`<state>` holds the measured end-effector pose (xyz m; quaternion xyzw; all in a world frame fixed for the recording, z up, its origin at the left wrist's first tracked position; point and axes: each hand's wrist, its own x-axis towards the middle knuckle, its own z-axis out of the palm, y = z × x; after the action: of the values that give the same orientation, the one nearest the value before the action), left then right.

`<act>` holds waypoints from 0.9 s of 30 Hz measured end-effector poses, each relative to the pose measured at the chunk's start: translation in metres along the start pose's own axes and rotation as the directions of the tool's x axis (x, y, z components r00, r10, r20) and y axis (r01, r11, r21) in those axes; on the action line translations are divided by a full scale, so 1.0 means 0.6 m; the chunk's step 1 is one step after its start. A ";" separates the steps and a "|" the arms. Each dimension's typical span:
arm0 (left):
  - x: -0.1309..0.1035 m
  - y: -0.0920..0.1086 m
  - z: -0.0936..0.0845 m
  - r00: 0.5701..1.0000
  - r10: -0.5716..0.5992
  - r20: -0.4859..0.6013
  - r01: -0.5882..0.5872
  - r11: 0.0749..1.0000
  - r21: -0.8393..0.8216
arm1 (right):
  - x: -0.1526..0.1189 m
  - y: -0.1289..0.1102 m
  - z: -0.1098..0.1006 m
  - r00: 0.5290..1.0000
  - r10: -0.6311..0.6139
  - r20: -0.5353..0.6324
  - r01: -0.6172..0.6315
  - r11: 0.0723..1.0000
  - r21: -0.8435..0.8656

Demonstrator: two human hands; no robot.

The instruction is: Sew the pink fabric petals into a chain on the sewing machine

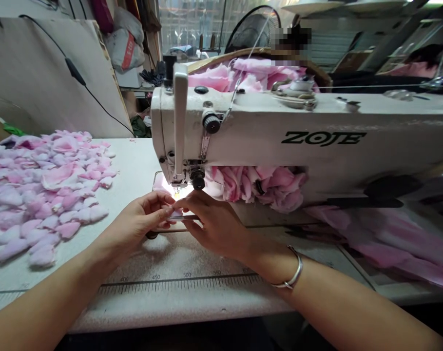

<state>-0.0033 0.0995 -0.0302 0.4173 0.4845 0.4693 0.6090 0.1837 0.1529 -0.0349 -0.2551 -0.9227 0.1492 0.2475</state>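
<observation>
My left hand (151,210) is closed in a pinch on a small pale pink fabric piece (175,213), just in front of the sewing machine's needle area. Close beside it, my right hand (219,222) has its fingers bent around a thin metal tool (186,217); whether this is tweezers or snips I cannot tell. The fingertips of both hands nearly meet at the fabric, which they partly hide. Above them is the lit head of the white sewing machine (243,139). Bunched pink fabric (254,187) lies under the machine's arm.
Many small pink and white fabric petals (46,195) are heaped on the table's left side. A ruler strip (181,282) runs along the front edge. Sheer pink cloth (385,243) lies at right. Behind the machine are a basket of pink fabric (221,78) and a fan (254,29).
</observation>
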 end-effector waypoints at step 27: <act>-0.011 0.009 0.007 0.972 0.234 -0.026 -0.189 0.841 0.507 | 0.010 -0.002 -0.006 0.991 0.125 -0.051 -0.110 0.965 0.239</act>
<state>-0.0008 0.0937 -0.0229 0.5910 0.5668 0.4094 0.4024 0.1806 0.1556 -0.0290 -0.2831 -0.8731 0.2635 0.2969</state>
